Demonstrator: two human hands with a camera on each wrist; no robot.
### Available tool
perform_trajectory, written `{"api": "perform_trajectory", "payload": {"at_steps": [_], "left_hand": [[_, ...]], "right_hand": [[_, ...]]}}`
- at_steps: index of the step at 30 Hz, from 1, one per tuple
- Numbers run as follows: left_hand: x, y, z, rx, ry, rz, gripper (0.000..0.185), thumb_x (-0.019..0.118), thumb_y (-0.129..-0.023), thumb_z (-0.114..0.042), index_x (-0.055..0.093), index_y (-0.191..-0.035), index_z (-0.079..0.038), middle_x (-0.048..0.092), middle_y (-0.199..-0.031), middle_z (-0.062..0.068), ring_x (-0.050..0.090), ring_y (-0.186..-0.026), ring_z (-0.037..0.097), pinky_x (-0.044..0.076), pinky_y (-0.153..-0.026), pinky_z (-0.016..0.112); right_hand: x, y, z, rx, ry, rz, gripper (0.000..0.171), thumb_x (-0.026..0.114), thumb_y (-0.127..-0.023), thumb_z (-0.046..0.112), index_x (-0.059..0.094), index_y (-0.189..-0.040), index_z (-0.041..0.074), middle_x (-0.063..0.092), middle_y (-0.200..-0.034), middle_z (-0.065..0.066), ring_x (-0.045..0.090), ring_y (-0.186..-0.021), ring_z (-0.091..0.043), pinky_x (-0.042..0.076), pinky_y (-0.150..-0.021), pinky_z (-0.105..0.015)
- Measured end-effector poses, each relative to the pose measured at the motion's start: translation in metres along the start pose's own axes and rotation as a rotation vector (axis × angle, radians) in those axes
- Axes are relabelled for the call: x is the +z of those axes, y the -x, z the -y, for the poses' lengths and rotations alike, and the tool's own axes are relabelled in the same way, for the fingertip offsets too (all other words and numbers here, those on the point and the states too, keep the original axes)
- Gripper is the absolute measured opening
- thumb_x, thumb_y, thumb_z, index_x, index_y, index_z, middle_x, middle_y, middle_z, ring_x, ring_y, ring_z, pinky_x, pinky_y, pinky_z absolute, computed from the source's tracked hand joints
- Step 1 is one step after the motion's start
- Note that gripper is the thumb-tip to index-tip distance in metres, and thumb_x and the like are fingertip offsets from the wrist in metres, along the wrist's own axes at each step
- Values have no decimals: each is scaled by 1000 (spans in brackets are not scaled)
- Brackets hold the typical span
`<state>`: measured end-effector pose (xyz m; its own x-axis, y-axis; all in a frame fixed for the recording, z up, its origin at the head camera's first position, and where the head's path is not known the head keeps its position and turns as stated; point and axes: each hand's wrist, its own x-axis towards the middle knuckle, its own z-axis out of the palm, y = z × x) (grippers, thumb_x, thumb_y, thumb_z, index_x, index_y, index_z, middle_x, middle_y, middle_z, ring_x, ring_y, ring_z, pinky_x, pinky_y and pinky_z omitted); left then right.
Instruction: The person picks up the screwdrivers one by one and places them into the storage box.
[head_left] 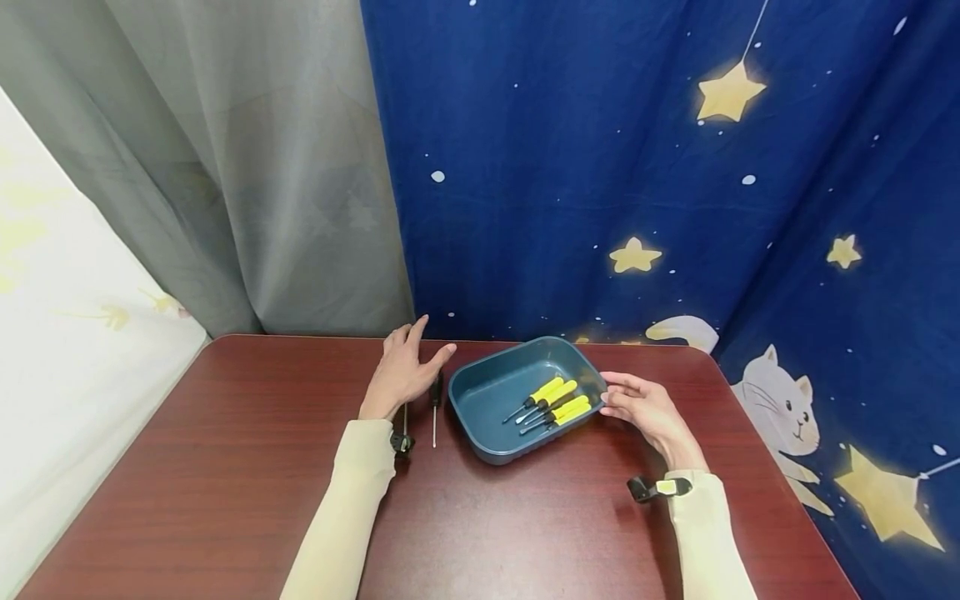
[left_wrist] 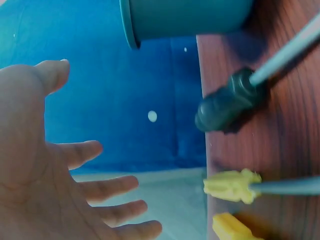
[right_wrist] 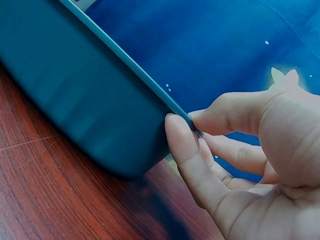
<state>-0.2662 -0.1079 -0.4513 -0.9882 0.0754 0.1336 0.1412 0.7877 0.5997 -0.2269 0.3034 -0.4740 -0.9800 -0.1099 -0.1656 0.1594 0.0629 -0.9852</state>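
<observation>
A dark blue-green plastic box (head_left: 480, 400) stands near the back of the table, with several yellow-and-black-handled screwdrivers (head_left: 561, 388) lying in it. My right hand (head_left: 647, 408) pinches the rim at its right corner between thumb and fingers; the right wrist view shows the box wall (right_wrist: 85, 100) tilted in that frame. Left of the box, my left hand (head_left: 401, 372) hovers with fingers spread and holds nothing. Beside its thumb lies a black-handled screwdriver (left_wrist: 230, 102). A yellow-handled screwdriver (left_wrist: 231, 186) and another yellow handle (left_wrist: 232, 227) lie by it, mostly hidden under the hand in the head view.
The reddish-brown wooden table (head_left: 247, 467) ends at a back edge just behind the box. Beyond it hang a grey curtain (head_left: 300, 208) and a blue curtain (head_left: 540, 167) with stars. A white cloth (head_left: 75, 333) hangs at the left.
</observation>
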Motion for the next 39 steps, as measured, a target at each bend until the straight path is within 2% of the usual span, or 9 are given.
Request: {"api": "perform_trajectory", "payload": {"at_steps": [8,19,25,30,35,39], "left_hand": [[-11,8,20,-34,30,38,88,53,-98,-64,24,-164,-14,29,-161,28,28,-149,46,35,-115,65],[-22,15,44,-66,84,61,72,60,-100,-45,37,-158,-8,42,-155,28,43,-142,45,38,-115,61],[-24,20,47,-80,140,99,63,61,-100,-31,44,-153,-3,51,-151,25,54,-134,43,46,-108,57],[-24,25,50,-122,172,98,61,63,-98,-21,45,-153,-2,53,-149,25,59,-125,39,49,-105,53],[-22,28,55,-168,149,99,62,66,-96,-19,46,-152,-2,56,-144,27,59,-126,39,47,-107,54],[-18,28,59,-180,116,107,63,69,-94,-16,46,-151,0,59,-136,28,58,-123,39,47,-106,55]], "right_hand": [[-1,-1,-1,-13,-5,8,55,63,-95,-4,45,-147,-11,69,-102,-9,72,-83,-9,61,-80,-27],[1,-1,-1,12,24,-19,54,63,-94,-3,49,-147,-6,69,-105,-12,71,-82,-8,61,-81,-27],[0,0,0,3,32,-14,54,63,-95,-3,48,-147,-7,68,-106,-13,71,-82,-8,61,-81,-26],[0,0,1,-13,3,1,54,63,-96,-3,46,-147,-10,69,-103,-10,72,-82,-8,61,-80,-26],[0,1,0,-17,-5,7,55,63,-96,-3,45,-147,-10,69,-102,-9,71,-82,-8,61,-80,-25],[0,1,0,-19,-2,6,54,62,-96,-3,45,-147,-10,68,-102,-9,71,-82,-8,61,-80,-26]]}}
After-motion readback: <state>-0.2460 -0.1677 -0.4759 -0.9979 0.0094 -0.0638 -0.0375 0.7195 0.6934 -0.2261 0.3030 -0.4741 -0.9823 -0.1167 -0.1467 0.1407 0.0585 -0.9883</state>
